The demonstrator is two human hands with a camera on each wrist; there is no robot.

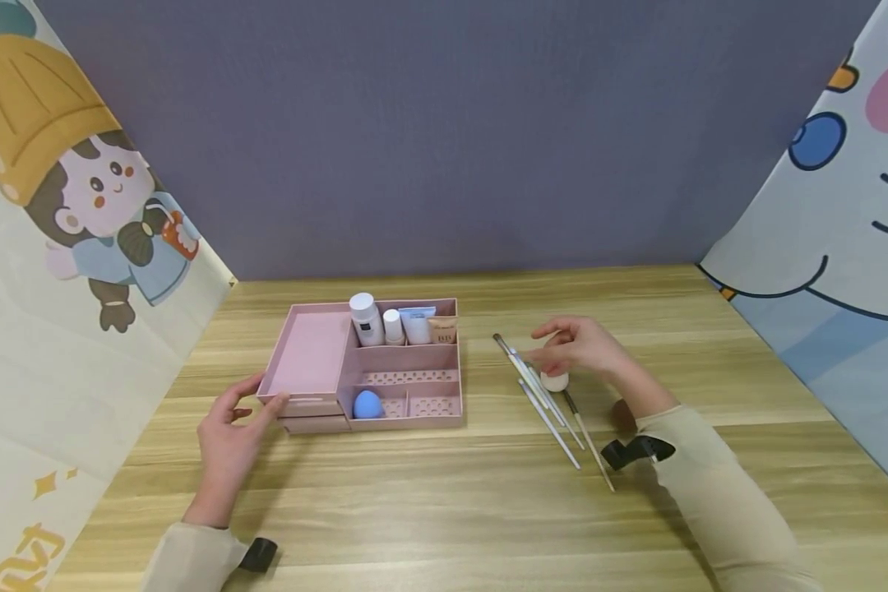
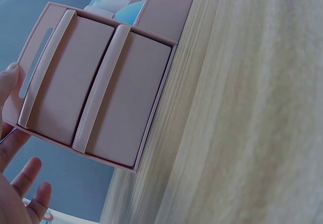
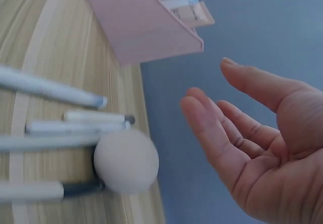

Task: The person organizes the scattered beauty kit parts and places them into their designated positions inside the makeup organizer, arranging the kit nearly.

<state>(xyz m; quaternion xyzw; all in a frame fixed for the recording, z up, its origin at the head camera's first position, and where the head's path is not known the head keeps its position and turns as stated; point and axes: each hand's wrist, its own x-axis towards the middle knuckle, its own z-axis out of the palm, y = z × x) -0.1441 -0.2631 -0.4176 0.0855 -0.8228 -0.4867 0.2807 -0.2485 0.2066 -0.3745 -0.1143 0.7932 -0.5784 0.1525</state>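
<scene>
At the front left corner of a pink desktop organizer (image 1: 307, 345), my left hand (image 1: 229, 440) pinches the edge, thumb on top and a finger beneath. In the left wrist view its other fingers hang loose beside two drawers (image 2: 70, 80) that are pushed in. My right hand (image 1: 585, 353) hovers over several makeup brushes (image 1: 551, 426) and a round off-white ball (image 1: 555, 382). The right wrist view shows its fingers (image 3: 209, 128) loosely bent and apart from the thumb, holding nothing. The brushes lie side by side, slanted on the table.
A white bottle (image 1: 367, 322), a smaller white-capped bottle (image 1: 393, 327), a pale blue tube (image 1: 418, 326) and a beige tube (image 1: 442, 330) stand in the organizer's back compartments. A blue makeup sponge (image 1: 367, 405) sits in a front one. A grey-blue wall (image 1: 444, 140) rises behind the wooden table (image 1: 414, 510).
</scene>
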